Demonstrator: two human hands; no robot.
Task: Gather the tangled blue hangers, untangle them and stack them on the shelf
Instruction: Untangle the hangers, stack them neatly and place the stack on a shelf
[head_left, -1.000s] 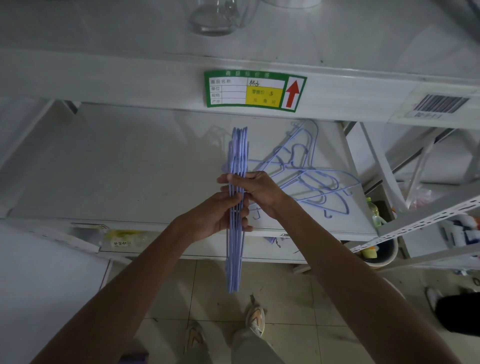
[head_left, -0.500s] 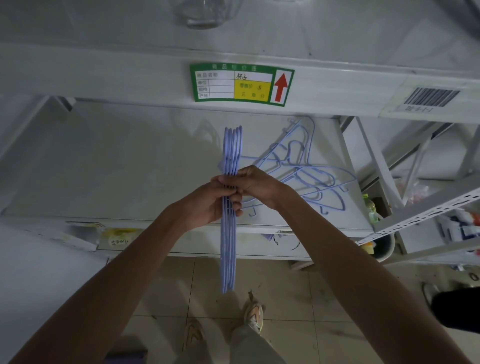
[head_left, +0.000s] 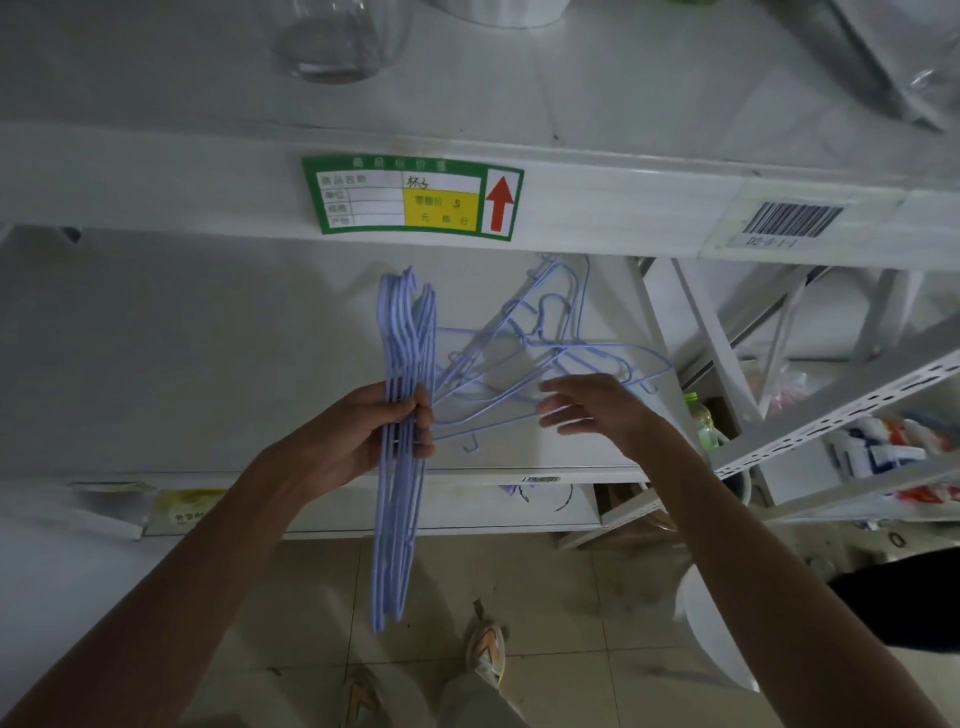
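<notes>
The left hand (head_left: 379, 436) grips a bundle of blue hangers (head_left: 402, 467) before the shelf (head_left: 208, 364). The right hand (head_left: 592, 410), fingers loosely spread, hovers over the tangled hangers (head_left: 545, 343) lying on that shelf. A glass jar (head_left: 332, 41) stands on the shelf above.

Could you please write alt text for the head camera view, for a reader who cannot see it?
A left hand grips a bundle of blue hangers upright before a white shelf, while the open right hand reaches toward tangled hangers lying on it.

Both arms are reaching forward, 1 hand gripping and 1 hand hanging loose.
The left hand (head_left: 371, 431) is curling its fingers (head_left: 423, 410) round the hanger bundle (head_left: 402, 457), while the right hand (head_left: 589, 410) is hovering just beside it, fingers spread and holding nothing.
</notes>
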